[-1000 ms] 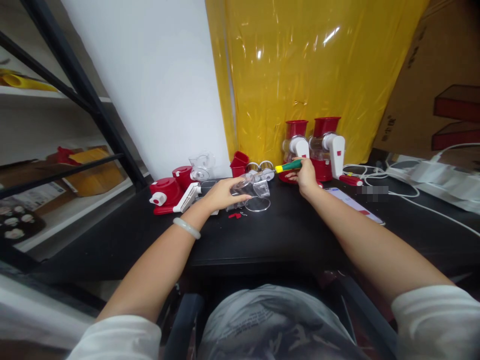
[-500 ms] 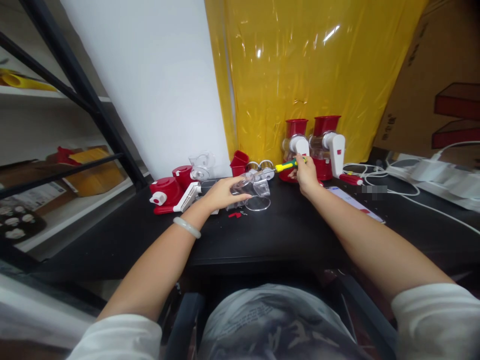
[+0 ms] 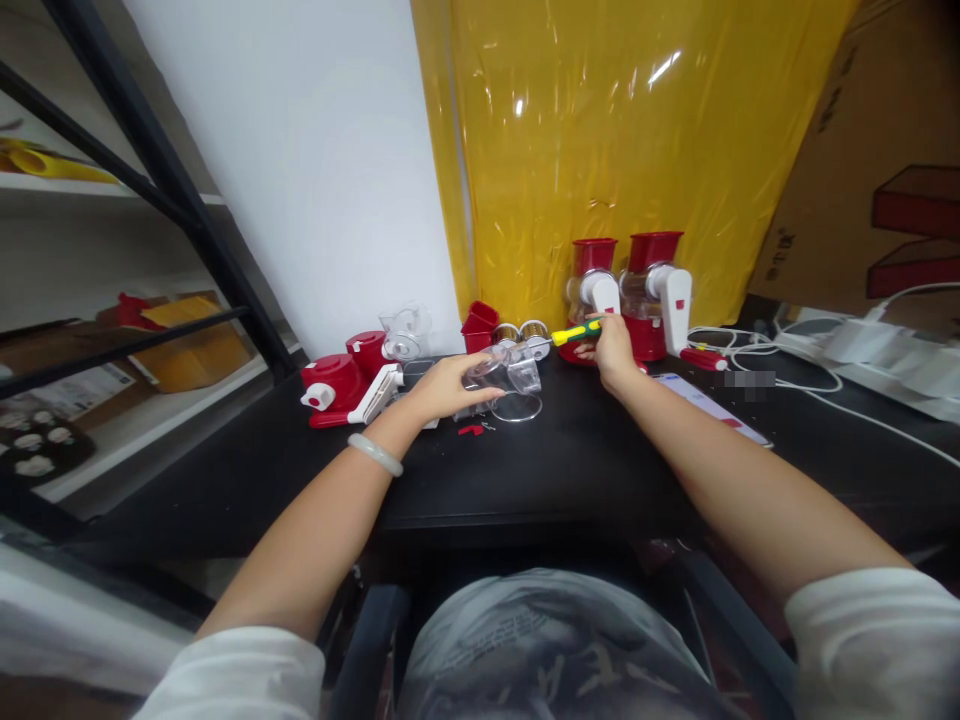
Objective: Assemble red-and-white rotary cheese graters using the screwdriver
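Note:
My left hand point(image 3: 448, 387) is wrapped round a clear plastic housing point(image 3: 521, 368) above the black table. Its round rim faces down towards the tabletop. In my right hand point(image 3: 611, 350) is a green and yellow screwdriver point(image 3: 577, 332), held sideways with its shaft pointing left at the housing. Whether the tip touches the plastic is too small to tell. Small red pieces point(image 3: 471, 430) lie just below the housing, beside tiny metal bits. Behind it are a red hopper point(image 3: 478, 325) and two round metal-and-white drums point(image 3: 534, 333).
Two red and white crank machines point(image 3: 664, 290) stand behind my right hand. Red bases point(image 3: 334, 385) with a white crank lie at the left. A phone point(image 3: 709, 408), white cables and a power strip point(image 3: 877, 350) are at the right. Yellow film hangs behind.
The fingers of my right hand have shifted slightly on the screwdriver handle. My left hand and the clear housing have stayed in place.

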Tool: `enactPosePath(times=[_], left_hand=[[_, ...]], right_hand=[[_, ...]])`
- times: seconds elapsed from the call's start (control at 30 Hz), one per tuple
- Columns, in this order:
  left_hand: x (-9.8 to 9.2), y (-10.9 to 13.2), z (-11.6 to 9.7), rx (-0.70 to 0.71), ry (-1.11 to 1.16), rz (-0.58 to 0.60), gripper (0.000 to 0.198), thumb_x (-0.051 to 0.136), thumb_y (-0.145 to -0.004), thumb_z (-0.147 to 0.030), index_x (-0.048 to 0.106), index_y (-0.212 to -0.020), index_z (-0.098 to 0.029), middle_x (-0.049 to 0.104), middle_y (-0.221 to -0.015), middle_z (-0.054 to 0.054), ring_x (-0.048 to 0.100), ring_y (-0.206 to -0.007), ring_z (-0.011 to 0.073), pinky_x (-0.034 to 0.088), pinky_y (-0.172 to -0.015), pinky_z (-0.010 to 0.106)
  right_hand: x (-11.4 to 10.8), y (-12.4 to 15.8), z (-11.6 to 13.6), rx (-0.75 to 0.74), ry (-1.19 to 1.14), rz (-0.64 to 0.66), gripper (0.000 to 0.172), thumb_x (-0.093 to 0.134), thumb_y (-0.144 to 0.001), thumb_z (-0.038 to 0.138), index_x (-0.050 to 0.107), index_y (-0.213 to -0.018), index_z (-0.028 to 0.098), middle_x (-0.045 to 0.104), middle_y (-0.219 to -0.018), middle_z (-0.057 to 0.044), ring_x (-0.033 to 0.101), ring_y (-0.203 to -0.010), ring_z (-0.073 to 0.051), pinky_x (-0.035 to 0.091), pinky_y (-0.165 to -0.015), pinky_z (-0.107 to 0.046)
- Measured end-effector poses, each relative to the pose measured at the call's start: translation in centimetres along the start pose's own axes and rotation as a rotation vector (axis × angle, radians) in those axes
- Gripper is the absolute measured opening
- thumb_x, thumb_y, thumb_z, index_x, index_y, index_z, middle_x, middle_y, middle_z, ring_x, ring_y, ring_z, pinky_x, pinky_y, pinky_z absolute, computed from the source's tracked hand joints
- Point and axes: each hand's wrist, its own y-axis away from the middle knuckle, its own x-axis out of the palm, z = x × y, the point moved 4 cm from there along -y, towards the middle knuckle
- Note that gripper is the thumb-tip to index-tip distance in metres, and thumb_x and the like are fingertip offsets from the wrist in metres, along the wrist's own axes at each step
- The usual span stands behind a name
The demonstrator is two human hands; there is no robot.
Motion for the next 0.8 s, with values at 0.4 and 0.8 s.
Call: enactPosePath(times=[0.4,0.8], left_hand=[[-0.03,0.07,-0.06,0.012,0.022,-0.008,0.057,0.071,-0.079,-0.053,0.062,-0.126,-0.024,0.07,-0.116,0.006,0.065,-0.104,0.0237,0.049,-0.094,0.037],[0.0,0.0,0.04,0.006,0.003,-0.008,0.059,0.07,-0.079,-0.055,0.062,-0.128,-0.024,0.069,-0.119,0.007,0.065,-0.106,0.0252,0.048,-0.095,0.038]], right_hand=[[-0.06,-0.25,-0.33,-0.01,0.003,-0.016,0.018,0.052,-0.09,0.04,0.047,-0.088,0.022,0.045,-0.045,0.01,0.048,-0.035,-0.01,0.042,-0.038,-0.019],[-0.23,-0.27,-0.48,-0.022,0.029,-0.032,0.019,0.034,-0.092,0.035,0.047,-0.085,0.024,0.054,-0.065,0.004,0.055,-0.048,-0.013,0.043,-0.039,-0.023]])
